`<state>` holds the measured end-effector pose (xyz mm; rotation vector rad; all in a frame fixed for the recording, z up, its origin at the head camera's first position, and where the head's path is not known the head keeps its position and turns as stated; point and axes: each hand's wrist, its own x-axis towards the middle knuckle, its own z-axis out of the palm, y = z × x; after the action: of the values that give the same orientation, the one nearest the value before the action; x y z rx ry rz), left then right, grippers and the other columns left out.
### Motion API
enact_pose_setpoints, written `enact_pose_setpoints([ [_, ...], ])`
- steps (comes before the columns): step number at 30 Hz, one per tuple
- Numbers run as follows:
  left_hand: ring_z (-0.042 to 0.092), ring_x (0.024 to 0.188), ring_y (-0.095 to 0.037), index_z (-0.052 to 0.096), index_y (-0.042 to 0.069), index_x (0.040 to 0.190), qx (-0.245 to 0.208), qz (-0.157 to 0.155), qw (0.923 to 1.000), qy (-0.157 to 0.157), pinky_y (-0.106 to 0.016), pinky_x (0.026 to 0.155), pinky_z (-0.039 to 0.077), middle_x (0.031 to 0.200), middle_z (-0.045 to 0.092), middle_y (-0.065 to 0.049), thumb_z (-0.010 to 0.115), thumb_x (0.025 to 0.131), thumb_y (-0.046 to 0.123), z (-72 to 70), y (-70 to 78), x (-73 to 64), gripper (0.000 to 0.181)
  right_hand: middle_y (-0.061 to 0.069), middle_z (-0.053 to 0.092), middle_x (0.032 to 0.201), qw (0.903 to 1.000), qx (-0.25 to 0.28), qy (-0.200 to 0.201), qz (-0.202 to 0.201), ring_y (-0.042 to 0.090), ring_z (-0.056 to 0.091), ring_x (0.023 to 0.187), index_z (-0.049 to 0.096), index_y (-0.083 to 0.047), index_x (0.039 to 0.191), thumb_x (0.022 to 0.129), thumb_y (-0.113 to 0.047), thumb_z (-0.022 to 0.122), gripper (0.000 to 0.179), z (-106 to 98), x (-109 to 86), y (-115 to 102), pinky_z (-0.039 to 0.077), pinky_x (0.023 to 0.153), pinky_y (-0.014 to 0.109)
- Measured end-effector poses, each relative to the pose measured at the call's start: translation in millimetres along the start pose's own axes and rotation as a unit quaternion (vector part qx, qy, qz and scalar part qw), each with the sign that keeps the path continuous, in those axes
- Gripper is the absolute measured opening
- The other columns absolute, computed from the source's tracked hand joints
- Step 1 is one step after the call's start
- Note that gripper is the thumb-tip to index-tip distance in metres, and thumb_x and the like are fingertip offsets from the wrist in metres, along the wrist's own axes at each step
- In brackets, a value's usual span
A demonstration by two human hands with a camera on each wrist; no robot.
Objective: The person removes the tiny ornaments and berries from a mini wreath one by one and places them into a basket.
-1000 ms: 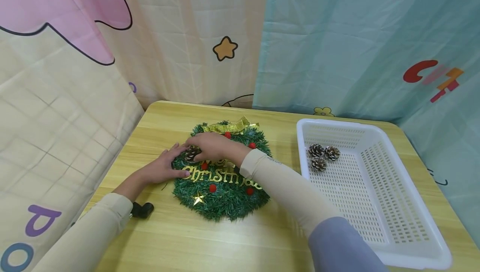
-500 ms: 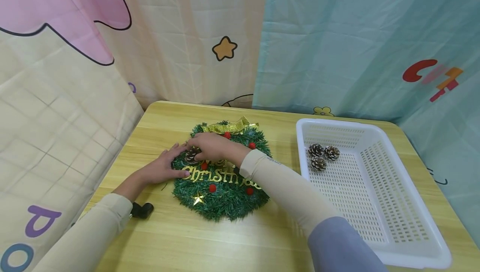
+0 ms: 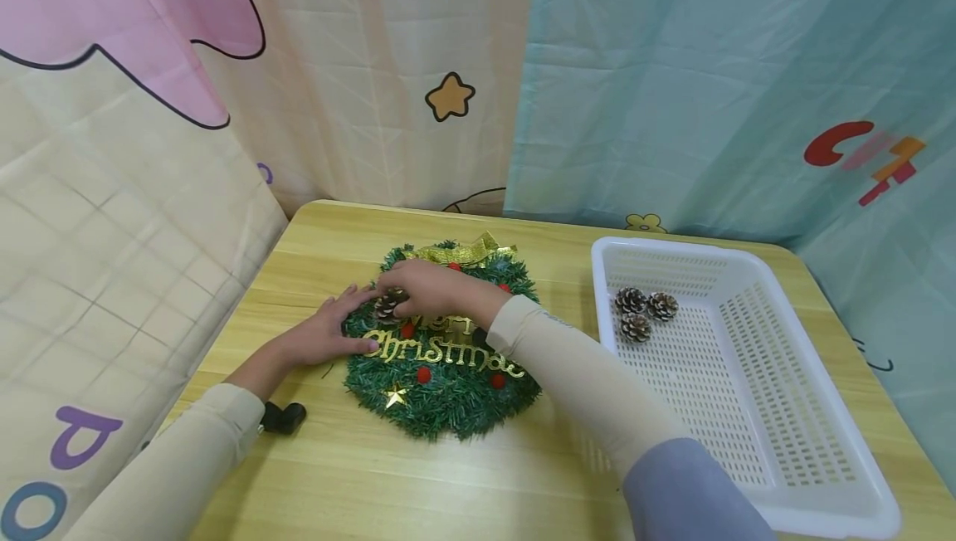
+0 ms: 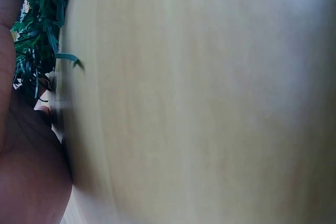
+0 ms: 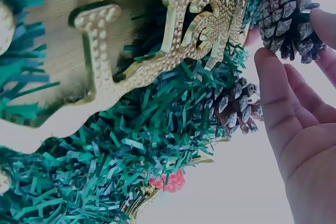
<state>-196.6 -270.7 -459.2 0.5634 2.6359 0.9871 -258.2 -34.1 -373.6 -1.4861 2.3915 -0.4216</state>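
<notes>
A green tinsel wreath lies on the table, with gold "Merry Christmas" lettering, red balls and a gold star. At its upper left, my right hand pinches a brown, pale-tipped pine cone between thumb and fingers. Just beside it, a second pine cone sits against the tinsel in the right wrist view. My left hand rests at the wreath's left edge, its fingers and thumb extended; the left wrist view shows the palm next to the tinsel.
A white plastic basket stands on the right side of the table, with three pine cones in its far left corner. A small black object lies near my left wrist. A gold ribbon crosses the wreath's top. Curtains hang behind the table.
My right hand and forearm have shifted slightly up and to the right, and more of the gold lettering shows. My left hand stays in place.
</notes>
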Motion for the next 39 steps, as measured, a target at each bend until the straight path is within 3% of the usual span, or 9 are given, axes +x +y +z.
enact_pose_setpoints([
  [14, -0.003, 0.147, -0.047, 0.023, 0.016, 0.159, -0.003, -0.018, 0.9998, -0.002, -0.075, 0.107, 0.003, 0.164, 0.005, -0.023, 0.074, 0.086, 0.05, -0.3, 1.8, -1.4, 0.096, -0.004, 0.063, 0.125, 0.9997, 0.02, 0.011, -0.009, 0.009, 0.059, 0.109, 0.062, -0.013, 0.131, 0.096, -0.018, 0.066, 0.035, -11.4, -16.8, -7.5, 0.047, 0.094, 0.025],
  [21, -0.001, 0.149, -0.041, 0.024, 0.014, 0.159, 0.003, 0.001, 1.0, 0.0, -0.069, 0.112, -0.001, 0.164, 0.012, -0.02, 0.075, 0.087, 0.048, -0.9, -0.1, 1.2, 0.095, -0.003, 0.063, 0.119, 0.9997, 0.009, 0.011, -0.019, 0.011, 0.058, 0.101, 0.06, -0.011, 0.133, 0.096, -0.016, 0.067, 0.038, -20.7, -29.5, -13.6, 0.046, 0.093, 0.029],
  [29, -0.002, 0.15, -0.04, 0.024, 0.014, 0.159, 0.004, 0.008, 1.0, -0.001, -0.067, 0.113, -0.002, 0.165, 0.013, -0.015, 0.075, 0.087, 0.047, -1.2, 0.6, 1.7, 0.094, 0.0, 0.058, 0.133, 0.9994, -0.016, -0.004, -0.031, 0.013, 0.054, 0.117, 0.056, -0.013, 0.14, 0.097, -0.019, 0.066, 0.044, -25.4, -45.1, -18.1, 0.042, 0.102, 0.031],
  [39, -0.002, 0.15, -0.04, 0.024, 0.016, 0.159, -0.001, -0.002, 1.0, -0.003, -0.068, 0.112, -0.001, 0.165, 0.01, -0.013, 0.074, 0.087, 0.048, -1.0, 2.1, 0.8, 0.094, -0.002, 0.054, 0.123, 0.998, -0.019, -0.017, -0.059, 0.01, 0.053, 0.106, 0.062, -0.016, 0.13, 0.096, -0.017, 0.068, 0.035, -30.0, -67.9, -23.7, 0.046, 0.092, 0.025],
])
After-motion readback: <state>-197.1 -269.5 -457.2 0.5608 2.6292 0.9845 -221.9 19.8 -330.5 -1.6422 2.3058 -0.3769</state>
